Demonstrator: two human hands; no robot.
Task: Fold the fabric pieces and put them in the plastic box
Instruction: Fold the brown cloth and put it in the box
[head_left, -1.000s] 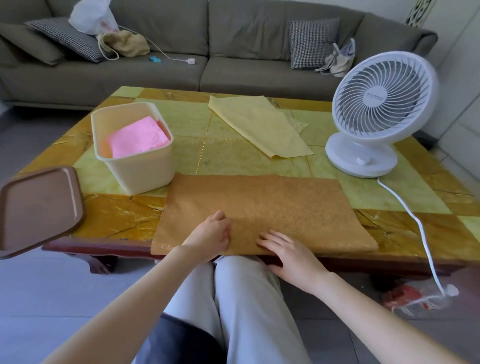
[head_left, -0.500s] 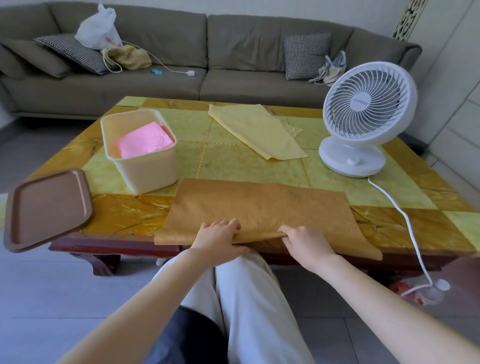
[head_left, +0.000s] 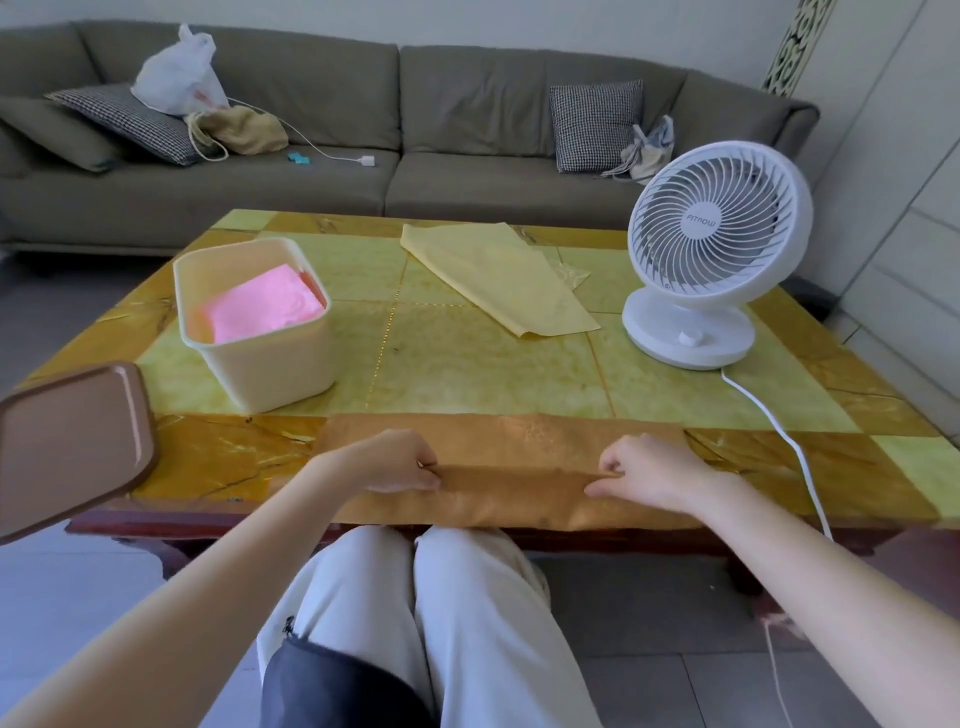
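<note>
An orange-brown fabric (head_left: 514, 447) lies along the near edge of the table. My left hand (head_left: 397, 460) and my right hand (head_left: 644, 470) each pinch its lifted edge, apart from each other, with the cloth raised into a fold between them. A pale yellow fabric (head_left: 498, 278) lies flat at the far middle of the table. The cream plastic box (head_left: 270, 364) stands at the left, holding a folded pink fabric (head_left: 260, 306).
A white desk fan (head_left: 711, 249) stands at the right, its white cable (head_left: 789, 447) trailing over the table's near right edge. A brown lid (head_left: 67, 441) juts over the near left corner. A grey sofa (head_left: 415, 130) runs behind the table (head_left: 467, 364).
Both hands went from resting on the orange-brown fabric to pinching its near edge, moved apart, and lifted it into a fold toward the far side.
</note>
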